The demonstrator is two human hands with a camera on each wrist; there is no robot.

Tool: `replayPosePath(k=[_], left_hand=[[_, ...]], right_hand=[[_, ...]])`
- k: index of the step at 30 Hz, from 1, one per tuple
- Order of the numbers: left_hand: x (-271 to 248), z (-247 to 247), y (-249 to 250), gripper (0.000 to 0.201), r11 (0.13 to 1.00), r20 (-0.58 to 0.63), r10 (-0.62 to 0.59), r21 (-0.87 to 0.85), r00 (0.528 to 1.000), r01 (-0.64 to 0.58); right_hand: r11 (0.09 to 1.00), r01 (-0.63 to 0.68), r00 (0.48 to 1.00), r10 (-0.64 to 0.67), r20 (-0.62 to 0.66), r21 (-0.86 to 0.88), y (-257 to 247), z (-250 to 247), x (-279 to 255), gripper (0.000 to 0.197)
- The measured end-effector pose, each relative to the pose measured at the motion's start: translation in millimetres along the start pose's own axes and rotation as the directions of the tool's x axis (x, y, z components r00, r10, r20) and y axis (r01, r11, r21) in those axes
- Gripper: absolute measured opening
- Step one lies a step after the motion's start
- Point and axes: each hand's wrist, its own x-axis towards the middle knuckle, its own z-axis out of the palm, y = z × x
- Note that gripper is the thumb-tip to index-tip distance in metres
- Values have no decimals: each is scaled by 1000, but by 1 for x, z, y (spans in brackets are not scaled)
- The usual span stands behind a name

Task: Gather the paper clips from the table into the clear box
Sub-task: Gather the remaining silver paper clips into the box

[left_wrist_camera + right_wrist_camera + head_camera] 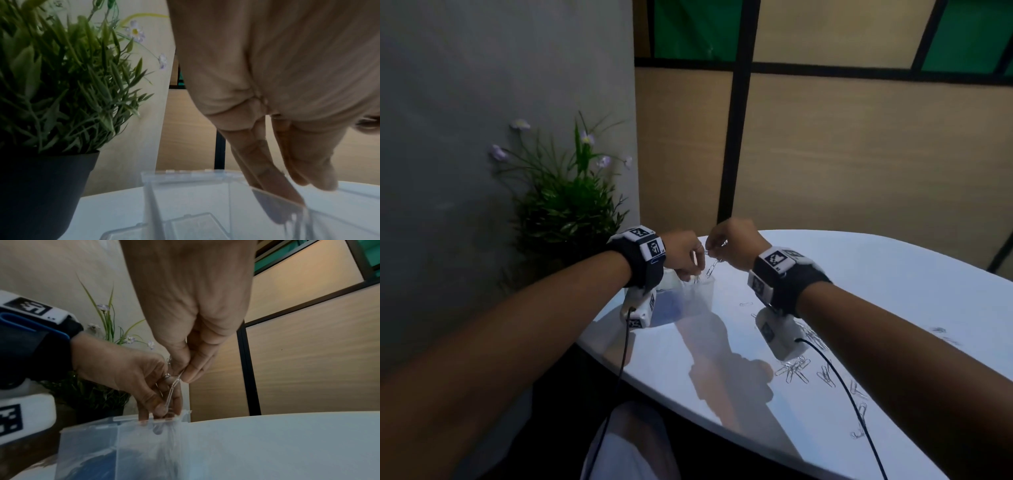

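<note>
Only overhead: loose paper clips (pixel 796 368).

The head view looks down from above and behind both forearms, across the white round table (pixel 859 274). Each wrist view sits low and close, facing along its hand toward the clear plastic box (pixel 205 194), which all three share, low in frame.

A green plant (pixel 566 202) with small pale flowers stands in a dark pot (pixel 43 186), beside a grey wall (pixel 482 85)
</note>
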Motion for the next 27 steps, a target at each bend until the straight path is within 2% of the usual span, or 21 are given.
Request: replayPosePath(k=[3,5,8,10,12,15,17,19,21,23,24,27], left_hand=[[-7,-11,3,18,995,-10,-51,-84,999,50],[-13,-21,5,26,989,-82,-73,-138,994,61],[-21,-33,9,30,989,-215,-82,-135,973,54],[-25,-36,15,27,994,-250,-67,-96,966,44],[-26,-36,23,27,997,-264,-49,-64,963,33],[-21,-30,35,33,1000,-280,-13,-2,960,13],[-15,-25,44,36,999,-292,28,35,956,-19],[-7,-18,56,34,997,-290,71,57,954,-57],[1,-10,70,31,992,-300,122,66,946,-107],[11,-1,83,28,988,-282,155,64,947,-143],[16,5,89,27,986,-249,166,60,954,-156],[31,28,106,26,961,-24,214,187,977,-206]], right_hand=[[998,-23,997,27,-70,58,-4,8,6,10],[995,-39,997,45,-64,90,-8,16,10,9],[1000,3,997,-6,82,31,-16,33,11,12],[996,57,978,-41,203,-72,-21,43,9,17],[994,80,971,-60,233,-79,-23,45,8,21],[995,97,978,-93,187,-10,-17,29,5,19],[995,88,990,-92,103,38,-3,14,1,14],[986,41,999,-45,22,162,16,-2,-10,8],[949,-21,999,11,33,315,34,-15,-26,8],[930,-81,996,60,69,358,53,-26,-43,9],[943,-117,992,99,74,313,66,-30,-51,9],[970,-244,954,241,176,-7,116,-40,-79,18]])
